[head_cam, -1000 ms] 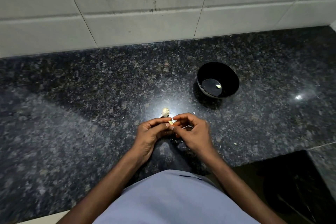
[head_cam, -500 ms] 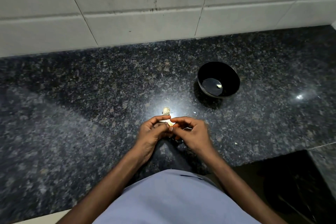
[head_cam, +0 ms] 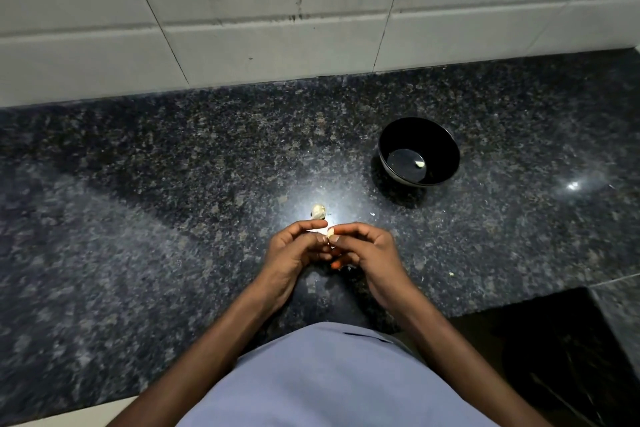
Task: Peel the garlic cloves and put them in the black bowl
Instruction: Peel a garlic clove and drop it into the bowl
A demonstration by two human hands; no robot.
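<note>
left hand point(head_cam: 294, 250): fingers curled, thumb and forefinger tips pinch one end of the garlic clove point(head_cam: 330, 231)
right hand point(head_cam: 367, 248): fingers curled, thumb and forefinger tips pinch the other end of the same clove; fingertips of both hands meet there
garlic clove: small pale piece, mostly hidden between the fingertips, held just above the table point(head_cam: 138, 218); peeled or not, cannot tell
writing: no brand, label or text readable on anything in view
second clove point(head_cam: 318, 211): pale, lies on the table just beyond the hands, a little to the left hand's side, in a bright glare patch, not touching either hand
black bowl point(head_cam: 446, 149): upright on the table, beyond and to the right of the right hand, well apart from both hands
bowl contents: one small pale piece point(head_cam: 419, 164) on the bowl's bottom, looks like a clove
skin bits: small pale scrap point(head_cam: 372, 214) on the table between hands and bowl; another point(head_cam: 451, 274) to the right of the right hand near the table edge
table: dark speckled stone, shiny
tiled wall point(head_cam: 277, 28): pale, stained, runs along the table's far edge, far beyond the hands
shirt point(head_cam: 329, 378): light blue, below the forearms
in the way: nothing lies between the hands and the bowl but the small scrap
</note>
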